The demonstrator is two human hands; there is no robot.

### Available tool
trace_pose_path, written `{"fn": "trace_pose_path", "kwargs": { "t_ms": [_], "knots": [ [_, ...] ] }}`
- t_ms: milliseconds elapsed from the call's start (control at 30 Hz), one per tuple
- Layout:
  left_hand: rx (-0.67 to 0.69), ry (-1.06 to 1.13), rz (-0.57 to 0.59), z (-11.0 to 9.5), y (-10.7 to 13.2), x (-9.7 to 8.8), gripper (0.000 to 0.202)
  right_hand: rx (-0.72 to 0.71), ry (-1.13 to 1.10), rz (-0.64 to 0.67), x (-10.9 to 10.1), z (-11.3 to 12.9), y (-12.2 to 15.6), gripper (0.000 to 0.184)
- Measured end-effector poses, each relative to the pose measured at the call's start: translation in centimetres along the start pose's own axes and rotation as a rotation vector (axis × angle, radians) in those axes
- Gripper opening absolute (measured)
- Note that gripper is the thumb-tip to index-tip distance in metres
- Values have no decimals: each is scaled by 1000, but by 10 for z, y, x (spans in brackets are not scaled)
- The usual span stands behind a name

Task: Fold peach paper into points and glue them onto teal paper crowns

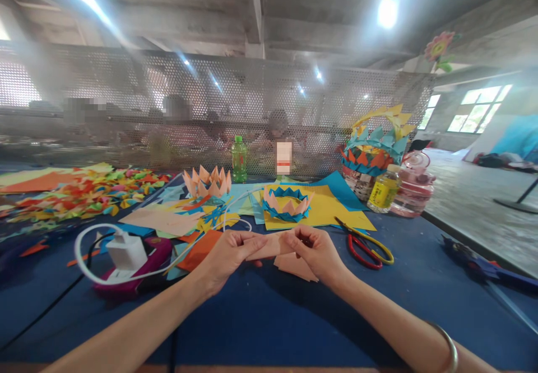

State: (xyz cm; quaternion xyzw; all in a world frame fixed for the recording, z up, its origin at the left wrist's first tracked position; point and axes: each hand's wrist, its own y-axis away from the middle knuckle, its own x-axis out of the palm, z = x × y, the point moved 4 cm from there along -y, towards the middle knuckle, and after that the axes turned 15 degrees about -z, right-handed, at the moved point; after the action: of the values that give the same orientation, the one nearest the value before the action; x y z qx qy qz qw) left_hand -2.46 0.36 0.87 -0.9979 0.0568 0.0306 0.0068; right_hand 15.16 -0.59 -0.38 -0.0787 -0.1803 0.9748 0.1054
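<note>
Between my two hands a small folded strip of peach paper [271,247] is held level above the blue table. My left hand [229,258] pinches its left end between thumb and fingers. The right end sits in the pinch of my right hand [317,255]. Below the right hand lie several peach paper pieces [296,267] in a loose stack. Just beyond my hands, a ring of blue and peach folded points [287,205] rests on yellow paper [336,208]. A crown of peach folded points [207,182] stands farther left.
Scissors [365,247] with red and yellow handles lie right of my hands, and a glue gun [487,266] lies farther right. A charger and white cable [126,250] occupy the left. Bottles [384,188] and a paper basket [370,143] stand back right. Colourful folded paper [96,194] is heaped left.
</note>
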Motion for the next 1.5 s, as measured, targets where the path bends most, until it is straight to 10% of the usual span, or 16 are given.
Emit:
{"fn": "trace_pose_path", "kwargs": {
  "t_ms": [1033, 1500],
  "knots": [
    [44, -79, 6, 3, -6, -2, 48, 11, 53, 19, -1, -2, 5, 30],
    [-17, -187, 191, 13, -3, 7, 37, -138, 159, 41, -2, 2, 10, 26]
  ]
}}
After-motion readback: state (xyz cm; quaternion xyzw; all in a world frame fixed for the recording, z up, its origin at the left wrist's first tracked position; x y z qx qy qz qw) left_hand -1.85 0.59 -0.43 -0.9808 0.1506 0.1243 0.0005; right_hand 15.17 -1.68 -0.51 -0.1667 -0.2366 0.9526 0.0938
